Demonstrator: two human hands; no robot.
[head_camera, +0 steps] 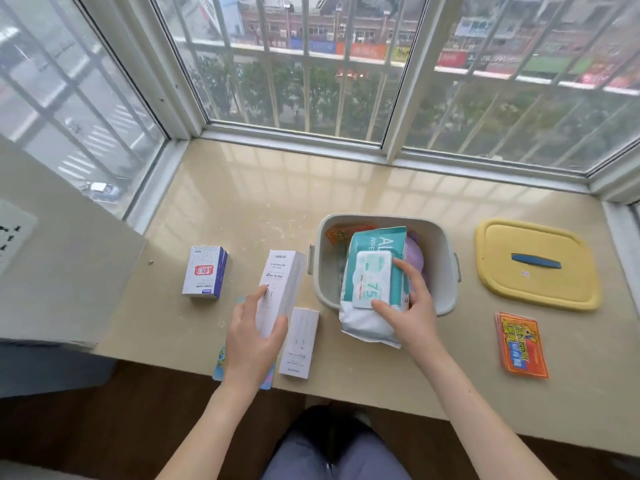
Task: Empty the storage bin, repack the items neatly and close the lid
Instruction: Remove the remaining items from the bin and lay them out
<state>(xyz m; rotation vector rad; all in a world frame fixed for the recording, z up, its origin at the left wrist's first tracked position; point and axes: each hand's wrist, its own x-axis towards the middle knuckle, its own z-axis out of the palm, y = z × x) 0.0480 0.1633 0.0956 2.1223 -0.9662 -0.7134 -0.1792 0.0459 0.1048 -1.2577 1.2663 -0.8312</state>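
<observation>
A pale grey storage bin [440,237] stands on the beige window ledge. A teal and white pack of wet wipes [372,271] leans out over the bin's near rim, gripped by my right hand [408,306]. Behind it in the bin lie an orange packet [341,232] and something purple [415,256]. My left hand [254,336] holds a tall white cable box [282,289] left of the bin. The yellow lid [535,268] with its blue handle lies flat to the right.
A second white box [300,341] lies by the ledge's front edge. A white and blue box [204,271] stands further left. Orange packets [521,344] lie at the front right. Colourful cards [220,367] poke out under my left wrist. Windows bound the ledge behind.
</observation>
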